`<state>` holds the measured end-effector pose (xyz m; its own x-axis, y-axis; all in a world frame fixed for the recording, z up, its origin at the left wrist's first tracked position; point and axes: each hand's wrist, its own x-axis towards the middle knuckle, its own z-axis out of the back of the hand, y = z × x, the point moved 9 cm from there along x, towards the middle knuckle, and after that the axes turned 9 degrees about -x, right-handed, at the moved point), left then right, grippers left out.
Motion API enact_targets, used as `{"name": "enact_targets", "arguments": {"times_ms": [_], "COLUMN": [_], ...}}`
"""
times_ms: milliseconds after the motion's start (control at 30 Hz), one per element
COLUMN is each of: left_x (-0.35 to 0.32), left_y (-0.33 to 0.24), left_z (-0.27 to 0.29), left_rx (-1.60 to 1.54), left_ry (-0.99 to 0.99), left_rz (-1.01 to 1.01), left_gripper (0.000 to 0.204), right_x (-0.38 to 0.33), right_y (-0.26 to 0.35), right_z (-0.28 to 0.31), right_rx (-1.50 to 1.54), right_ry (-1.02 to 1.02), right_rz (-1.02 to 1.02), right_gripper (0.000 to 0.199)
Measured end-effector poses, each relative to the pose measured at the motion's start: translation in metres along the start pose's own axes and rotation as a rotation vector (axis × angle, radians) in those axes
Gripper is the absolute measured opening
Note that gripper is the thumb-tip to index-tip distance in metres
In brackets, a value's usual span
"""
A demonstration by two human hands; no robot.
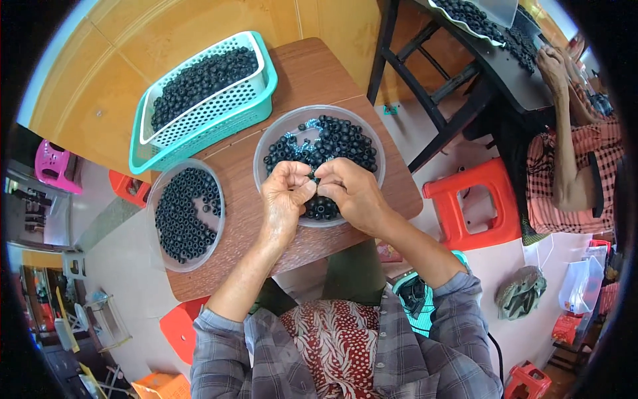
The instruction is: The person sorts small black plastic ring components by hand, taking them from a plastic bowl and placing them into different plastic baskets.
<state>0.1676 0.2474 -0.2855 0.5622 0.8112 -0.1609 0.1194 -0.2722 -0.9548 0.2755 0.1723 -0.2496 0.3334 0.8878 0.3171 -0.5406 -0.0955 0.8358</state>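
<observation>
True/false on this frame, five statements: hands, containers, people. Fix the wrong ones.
1. Left hand and right hand are over the right round tub. True.
2. The white basket sits inside a turquoise basket. True.
3. The white basket holds white beads. False: its beads are black.
4. The hands are wide apart. False: they nearly meet.
5. Nobody else is in view. False: a co-worker is at the right.

Below the right grip (354,189): bowl (266,141), smooth translucent plastic; its beads (323,209), glossy. Left of the left grip (280,198): tub (205,213), clear plastic. Left and beyond it: basket (216,108), perforated plastic, slight sheen. Under both grips: desk (302,74), wood-grained, satin. Right of the right grip: stool (490,175), glossy plastic. Behind the left grip: sleeve (222,349), matt woven cloth.
</observation>
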Motion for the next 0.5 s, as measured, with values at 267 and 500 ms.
{"name": "enact_targets", "arguments": {"times_ms": [267, 500], "left_x": [-0.008, -0.018], "left_y": [-0.015, -0.027], "left_z": [-0.002, -0.003], "left_rx": [0.049, 0.101], "left_ry": [0.054, 0.077], "left_rz": [-0.175, -0.353], "left_gripper": [0.019, 0.021], "right_x": [-0.004, -0.003], "right_y": [-0.005, -0.002], "right_z": [-0.010, -0.009], "right_rx": [0.224, 0.244], "right_ry": [0.051, 0.021], "right_rz": [-0.160, -0.169], "right_gripper": [0.021, 0.012]}}
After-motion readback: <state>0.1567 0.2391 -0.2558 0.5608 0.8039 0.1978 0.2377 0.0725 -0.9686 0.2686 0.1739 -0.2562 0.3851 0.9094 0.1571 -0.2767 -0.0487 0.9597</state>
